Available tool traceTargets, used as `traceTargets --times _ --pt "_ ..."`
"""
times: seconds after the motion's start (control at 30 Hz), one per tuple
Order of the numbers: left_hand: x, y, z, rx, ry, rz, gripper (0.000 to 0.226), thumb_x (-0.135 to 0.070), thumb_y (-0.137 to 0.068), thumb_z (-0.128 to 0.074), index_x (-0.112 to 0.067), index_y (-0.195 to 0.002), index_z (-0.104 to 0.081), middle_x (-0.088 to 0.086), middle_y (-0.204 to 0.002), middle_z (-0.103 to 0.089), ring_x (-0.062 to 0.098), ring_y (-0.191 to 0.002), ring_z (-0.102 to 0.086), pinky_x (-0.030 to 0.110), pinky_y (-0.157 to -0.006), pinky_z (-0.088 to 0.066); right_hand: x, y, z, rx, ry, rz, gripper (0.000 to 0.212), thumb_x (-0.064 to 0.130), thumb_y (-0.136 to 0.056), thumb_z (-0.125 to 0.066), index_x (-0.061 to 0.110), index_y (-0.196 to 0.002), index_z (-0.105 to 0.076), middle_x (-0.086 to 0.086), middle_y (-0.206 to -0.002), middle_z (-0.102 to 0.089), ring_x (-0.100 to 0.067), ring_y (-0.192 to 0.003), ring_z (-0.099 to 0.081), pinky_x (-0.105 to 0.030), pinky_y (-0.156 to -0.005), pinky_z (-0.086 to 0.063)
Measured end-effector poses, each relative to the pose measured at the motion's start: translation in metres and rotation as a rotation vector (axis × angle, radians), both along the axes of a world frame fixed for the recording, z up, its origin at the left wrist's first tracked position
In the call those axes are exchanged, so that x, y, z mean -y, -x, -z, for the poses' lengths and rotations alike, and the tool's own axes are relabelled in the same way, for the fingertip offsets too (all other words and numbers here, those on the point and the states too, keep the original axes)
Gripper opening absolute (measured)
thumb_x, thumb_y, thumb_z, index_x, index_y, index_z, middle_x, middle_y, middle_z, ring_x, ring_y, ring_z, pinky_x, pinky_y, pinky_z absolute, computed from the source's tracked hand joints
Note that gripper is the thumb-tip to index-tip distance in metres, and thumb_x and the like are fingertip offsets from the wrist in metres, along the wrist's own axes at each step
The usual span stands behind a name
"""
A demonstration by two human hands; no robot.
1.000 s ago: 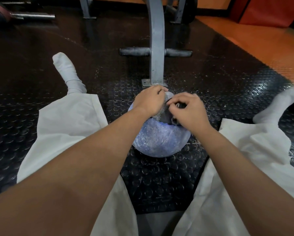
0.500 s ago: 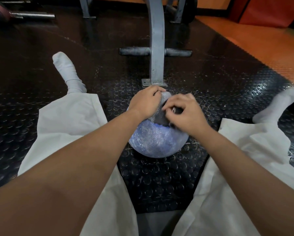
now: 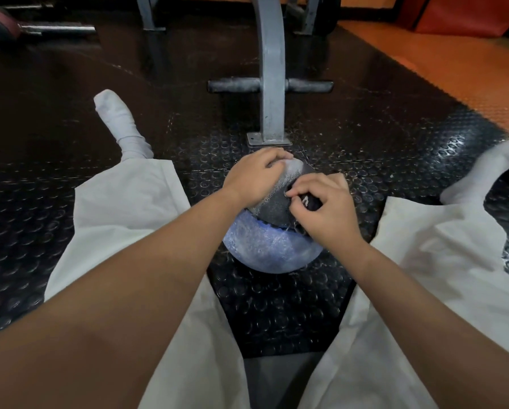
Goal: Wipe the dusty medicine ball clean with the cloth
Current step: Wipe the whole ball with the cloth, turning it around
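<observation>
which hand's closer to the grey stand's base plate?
Left. The left hand is just short of the base plate; the right hand is nearer the person and rightward.

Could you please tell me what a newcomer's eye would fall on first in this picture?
The eye lands on the dusty blue medicine ball on the studded black mat between the seated person's legs, mid-view. A dark patterned cloth lies over its top, the left hand holding its far end and the right hand pinching its near side. A grey metal post stands just beyond.
</observation>
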State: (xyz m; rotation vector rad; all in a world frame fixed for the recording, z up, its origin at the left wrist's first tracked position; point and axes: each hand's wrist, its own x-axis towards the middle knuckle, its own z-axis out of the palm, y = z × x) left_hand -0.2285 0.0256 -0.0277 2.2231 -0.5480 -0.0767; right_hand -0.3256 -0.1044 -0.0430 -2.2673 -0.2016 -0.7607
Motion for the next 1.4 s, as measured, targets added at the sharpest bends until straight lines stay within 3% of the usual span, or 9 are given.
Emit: traceTargets --times 0.23,0.43,0.53,0.67,0.87,1.0,1.17,1.3,1.4 --pt "0.000 0.016 0.001 0.058 0.016 0.011 0.029 -0.037 -0.099 -0.048 -0.031 -0.122 -0.063 -0.012 -0.132 -0.058 0.008 -0.124 -0.049 0.029 -0.103 -0.038 0.010 -0.017 -0.017 -0.128 -0.116 0.109 0.016 0.011 -0.079 -0.065 0.025 -0.079 -0.072 0.018 -0.085 -0.062 0.001 -0.090 -0.051 -0.008 -0.089 -0.031" --pt "0.026 0.005 -0.013 0.045 -0.148 -0.106 0.026 -0.031 -0.095 -0.045 -0.025 -0.110 -0.066 0.001 -0.121 -0.055 0.025 -0.121 -0.043 0.033 -0.098 -0.034 -0.009 -0.002 -0.002 -0.027 -0.094 0.246 0.014 0.014 -0.078 -0.060 0.021 -0.081 -0.073 0.018 -0.090 -0.062 -0.024 -0.093 -0.056 -0.002 -0.084 -0.023" --pt "0.030 -0.004 -0.020 -0.033 -0.213 -0.032 0.031 -0.033 -0.098 -0.042 -0.030 -0.116 -0.067 0.002 -0.126 -0.059 0.027 -0.120 -0.050 0.032 -0.097 -0.038 -0.013 0.014 0.007 0.089 0.030 0.116 0.017 0.017 -0.077 -0.057 0.018 -0.081 -0.074 0.012 -0.092 -0.067 -0.020 -0.088 -0.055 -0.009 -0.088 -0.027" --pt "0.028 -0.002 -0.024 -0.102 -0.197 0.017 0.034 -0.032 -0.101 -0.038 -0.032 -0.123 -0.065 0.004 -0.123 -0.067 0.030 -0.111 -0.059 0.029 -0.074 -0.041 0.006 0.013 0.007 0.143 0.097 -0.027 0.015 0.017 -0.078 -0.059 0.016 -0.080 -0.074 0.010 -0.092 -0.067 0.000 -0.094 -0.051 -0.018 -0.088 -0.033" --pt "0.031 -0.003 -0.019 -0.075 -0.201 -0.069 0.035 -0.037 -0.098 -0.037 -0.038 -0.119 -0.066 -0.008 -0.123 -0.065 0.019 -0.105 -0.060 0.029 -0.075 -0.039 0.017 -0.022 -0.015 -0.202 -0.307 0.231 0.016 0.026 -0.073 -0.057 0.039 -0.067 -0.064 0.024 -0.080 -0.062 -0.016 -0.093 -0.061 -0.041 -0.097 -0.044" --pt "0.026 -0.005 -0.018 -0.102 -0.141 -0.109 0.032 -0.038 -0.097 -0.040 -0.037 -0.113 -0.068 -0.007 -0.111 -0.068 0.019 -0.095 -0.060 0.028 -0.072 -0.037 -0.003 -0.006 -0.009 -0.052 -0.079 0.163 0.016 0.020 -0.075 -0.055 0.027 -0.075 -0.070 0.018 -0.085 -0.064 -0.023 -0.089 -0.059 -0.010 -0.089 -0.029" --pt "0.010 -0.003 -0.016 -0.120 -0.060 -0.075 0.030 -0.036 -0.099 -0.042 -0.034 -0.112 -0.069 -0.006 -0.100 -0.067 0.016 -0.093 -0.058 0.028 -0.072 -0.037 -0.006 0.007 -0.001 0.103 0.164 -0.133 0.018 0.018 -0.075 -0.057 0.016 -0.076 -0.074 0.010 -0.089 -0.069 -0.016 -0.084 -0.046 -0.013 -0.084 -0.033" --pt "0.001 -0.002 -0.013 -0.108 -0.015 -0.130 0.031 -0.035 -0.099 -0.041 -0.035 -0.115 -0.067 -0.009 -0.121 -0.066 0.016 -0.106 -0.060 0.028 -0.081 -0.041 -0.001 -0.015 -0.014 -0.057 -0.076 0.005 0.015 0.015 -0.075 -0.060 0.023 -0.073 -0.073 0.021 -0.083 -0.064 -0.018 -0.090 -0.056 -0.013 -0.086 -0.035" --pt "-0.002 0.000 -0.011 -0.115 -0.015 -0.190 0.031 -0.034 -0.098 -0.039 -0.037 -0.114 -0.066 -0.009 -0.101 -0.069 0.016 -0.082 -0.060 0.029 -0.065 -0.040 -0.004 -0.037 -0.023 -0.245 -0.211 0.192 0.015 0.018 -0.080 -0.060 0.022 -0.074 -0.073 0.014 -0.083 -0.067 -0.021 -0.095 -0.059 -0.029 -0.095 -0.042"
